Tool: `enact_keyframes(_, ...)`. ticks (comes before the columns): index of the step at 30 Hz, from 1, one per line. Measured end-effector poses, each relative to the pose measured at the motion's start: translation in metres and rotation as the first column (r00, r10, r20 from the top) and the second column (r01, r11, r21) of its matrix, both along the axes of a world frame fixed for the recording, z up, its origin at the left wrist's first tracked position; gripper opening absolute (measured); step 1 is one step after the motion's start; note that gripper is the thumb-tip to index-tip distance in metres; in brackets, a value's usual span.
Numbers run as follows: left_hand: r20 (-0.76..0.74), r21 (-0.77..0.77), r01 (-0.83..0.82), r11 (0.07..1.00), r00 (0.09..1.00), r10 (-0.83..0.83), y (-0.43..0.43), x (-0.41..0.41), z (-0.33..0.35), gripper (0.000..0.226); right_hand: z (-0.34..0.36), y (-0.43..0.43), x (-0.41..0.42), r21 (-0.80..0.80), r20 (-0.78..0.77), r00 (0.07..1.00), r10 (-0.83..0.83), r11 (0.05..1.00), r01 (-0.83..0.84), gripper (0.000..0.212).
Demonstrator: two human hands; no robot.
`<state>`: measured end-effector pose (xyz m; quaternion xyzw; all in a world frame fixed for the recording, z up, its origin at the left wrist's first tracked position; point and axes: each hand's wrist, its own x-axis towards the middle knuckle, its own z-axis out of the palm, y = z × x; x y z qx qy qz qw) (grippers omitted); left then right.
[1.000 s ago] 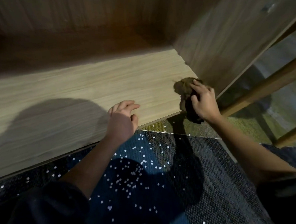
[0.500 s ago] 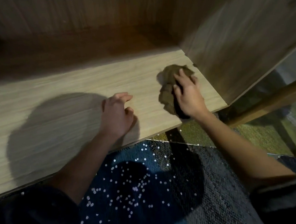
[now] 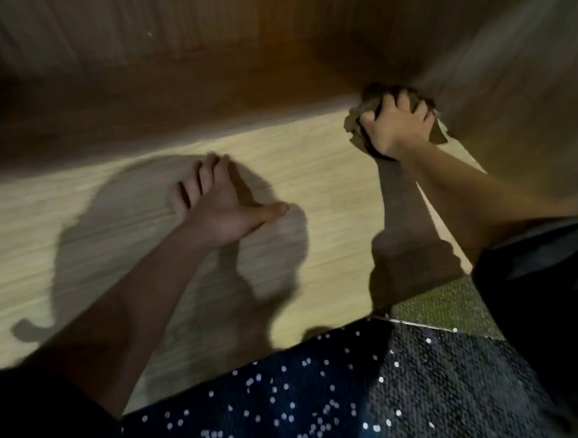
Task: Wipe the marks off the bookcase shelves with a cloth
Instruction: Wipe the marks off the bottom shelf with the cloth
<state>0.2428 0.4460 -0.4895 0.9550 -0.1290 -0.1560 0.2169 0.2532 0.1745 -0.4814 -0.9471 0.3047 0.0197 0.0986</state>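
Note:
A light wooden bookcase shelf (image 3: 318,169) fills the middle of the head view, dark at its back. My right hand (image 3: 398,124) grips a crumpled brown cloth (image 3: 368,100) and presses it onto the shelf in the far right corner, where the shelf meets the upright side panel (image 3: 516,79). My left hand (image 3: 219,202) rests flat on the shelf near its middle, fingers spread and thumb out, holding nothing. No marks are visible on the shelf; the picture is blurred.
The bookcase's back panel (image 3: 202,38) rises behind the shelf. Below the shelf's front edge lies a dark blue carpet with white dots (image 3: 275,406) and a green carpet patch (image 3: 438,308). Shadows of my arms and head fall on the shelf.
My right hand has pushed the cloth from the shelf's front right edge back into the far right corner. My left hand has moved further onto the shelf and spread flat.

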Motion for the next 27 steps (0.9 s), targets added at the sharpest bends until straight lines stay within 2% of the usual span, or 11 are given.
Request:
enact_keyframes(5,-0.001,0.001,0.001,1.000,1.000,-0.001,-0.002,0.005,-0.006,0.119,-0.004,0.043,0.065,0.059,0.037,0.973,0.229,0.971,-0.230,0.054)
enact_keyframes(8,-0.010,-0.003,0.001,1.000,1.000,-0.001,-0.001,0.004,-0.002,0.117,-0.002,0.084,0.077,0.100,0.161,0.912,0.377,0.913,-0.395,0.047)
enact_keyframes(10,-0.007,-0.088,-0.042,0.995,0.999,0.041,0.003,0.005,-0.001,0.110,0.001,0.105,0.075,0.134,0.220,0.867,0.448,0.866,-0.482,0.043)
enact_keyframes(11,-0.035,-0.218,-0.103,0.970,0.995,0.098,0.005,0.004,0.001,0.101,0.002,0.114,0.072,0.163,0.230,0.851,0.473,0.843,-0.513,0.042)
enact_keyframes(13,-0.147,-0.536,-0.284,0.795,0.959,0.243,0.015,0.001,0.006,0.074,0.003,0.130,0.066,0.221,0.244,0.824,0.511,0.798,-0.560,0.041)
enact_keyframes(14,-0.188,-0.624,-0.358,0.694,0.931,0.311,0.022,0.000,0.009,0.061,0.002,0.136,0.064,0.256,0.251,0.819,0.515,0.781,-0.570,0.040)
enact_keyframes(15,-0.189,-0.650,-0.410,0.640,0.903,0.387,0.031,-0.003,0.013,0.049,0.002,0.143,0.058,0.310,0.253,0.816,0.520,0.755,-0.578,0.040)
enact_keyframes(17,-0.108,-0.588,-0.446,0.675,0.870,0.481,0.052,-0.004,0.016,0.032,0.004,0.157,0.045,0.431,0.262,0.809,0.526,0.686,-0.586,0.040)
enact_keyframes(19,-0.051,-0.485,-0.446,0.752,0.873,0.485,0.080,-0.016,0.023,0.028,0.009,0.180,0.021,0.476,0.306,0.772,0.557,0.613,-0.631,0.040)
enact_keyframes(24,0.075,-0.322,-0.363,0.875,0.911,0.405,0.127,-0.054,0.024,0.026,-0.005,0.236,-0.059,0.398,0.380,0.628,0.679,0.493,-0.774,0.037)
enact_keyframes(27,0.158,-0.262,-0.343,0.902,0.907,0.391,0.159,-0.088,0.025,0.026,-0.008,0.266,-0.111,0.385,0.441,0.564,0.698,0.421,-0.821,0.034)
